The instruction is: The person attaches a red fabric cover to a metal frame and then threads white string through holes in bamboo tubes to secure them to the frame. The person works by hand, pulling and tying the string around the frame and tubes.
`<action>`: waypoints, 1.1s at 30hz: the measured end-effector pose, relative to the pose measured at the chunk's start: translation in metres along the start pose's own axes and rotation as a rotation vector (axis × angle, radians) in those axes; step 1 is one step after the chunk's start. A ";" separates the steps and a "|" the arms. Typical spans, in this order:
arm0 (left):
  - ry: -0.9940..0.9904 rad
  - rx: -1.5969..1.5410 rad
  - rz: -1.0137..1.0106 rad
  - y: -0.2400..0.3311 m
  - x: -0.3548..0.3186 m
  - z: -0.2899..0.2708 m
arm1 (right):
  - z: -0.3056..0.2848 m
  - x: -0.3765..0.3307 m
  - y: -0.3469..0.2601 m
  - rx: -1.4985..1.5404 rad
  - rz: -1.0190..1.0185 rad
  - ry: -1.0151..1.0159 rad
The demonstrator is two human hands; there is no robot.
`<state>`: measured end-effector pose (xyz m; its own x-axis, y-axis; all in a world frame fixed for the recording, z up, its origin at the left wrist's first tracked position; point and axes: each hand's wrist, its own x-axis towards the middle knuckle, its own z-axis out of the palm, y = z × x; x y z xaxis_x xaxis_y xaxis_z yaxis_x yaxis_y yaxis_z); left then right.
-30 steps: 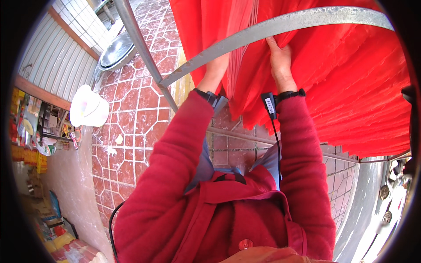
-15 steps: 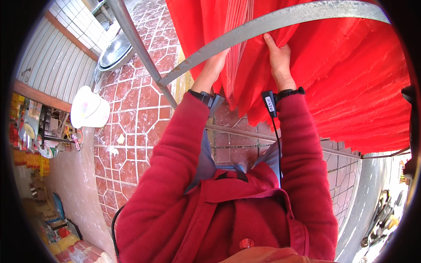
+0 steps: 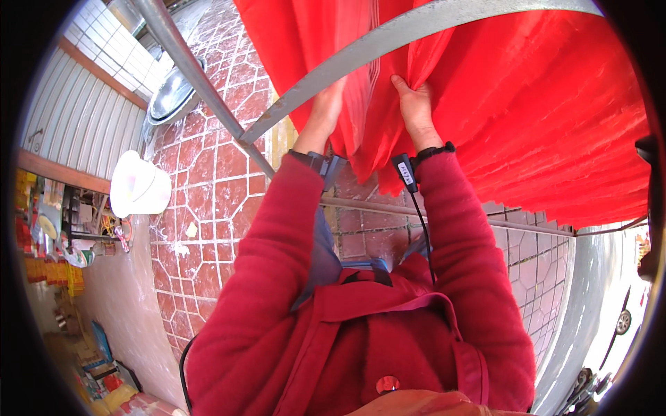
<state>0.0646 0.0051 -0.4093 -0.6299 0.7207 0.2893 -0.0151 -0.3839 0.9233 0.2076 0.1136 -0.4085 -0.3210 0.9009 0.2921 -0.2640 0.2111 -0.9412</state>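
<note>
While we counted, one red pleated cloth (image 3: pixel 527 118) hung over one curved grey metal bar (image 3: pixel 416 31), far ahead and to the right of a second, straight pole (image 3: pixel 201 83). Our two hands were raised into it: the right hand (image 3: pixel 415 111) pinched a fold between clenched fingers, while the left hand (image 3: pixel 325 114) lay against the cloth behind the bar, its fingers hidden, so we could not tell their grip. One white bucket (image 3: pixel 139 184) stood on the red tiled floor (image 3: pixel 208 208) at left.

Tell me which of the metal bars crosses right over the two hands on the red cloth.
The curved flat grey bar: it arcs across the red cloth just above the left hand and right hand. The round pole runs off to the left.
</note>
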 end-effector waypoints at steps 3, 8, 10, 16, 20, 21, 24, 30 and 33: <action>0.112 0.069 -0.010 0.005 0.000 -0.007 | -0.011 0.000 -0.006 0.001 0.074 -0.043; 0.050 0.323 0.061 0.007 -0.009 -0.005 | -0.014 -0.017 -0.017 -0.054 -0.012 -0.041; 0.082 0.380 0.073 0.004 -0.023 0.000 | -0.016 -0.028 -0.022 -0.037 -0.056 -0.040; 0.226 0.195 0.237 0.015 -0.069 0.030 | -0.027 -0.063 -0.043 -0.069 -0.087 -0.014; 0.150 0.368 0.364 0.035 -0.101 0.048 | -0.043 -0.090 -0.063 -0.205 -0.047 -0.078; 0.086 0.313 0.316 0.040 -0.105 0.054 | -0.048 -0.100 -0.068 -0.188 -0.028 -0.103; -0.063 0.242 0.357 0.052 -0.106 0.072 | -0.062 -0.120 -0.079 -0.116 -0.177 -0.042; -0.225 0.154 0.360 0.072 -0.091 0.108 | -0.103 -0.097 -0.088 -0.174 -0.305 0.380; -0.280 0.193 0.364 0.071 -0.084 0.129 | -0.104 -0.077 -0.082 -0.288 -0.290 0.343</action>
<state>0.2166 -0.0079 -0.3351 -0.3346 0.6971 0.6342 0.3276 -0.5450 0.7718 0.3481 0.0668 -0.3715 0.0565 0.8524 0.5199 -0.0220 0.5217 -0.8529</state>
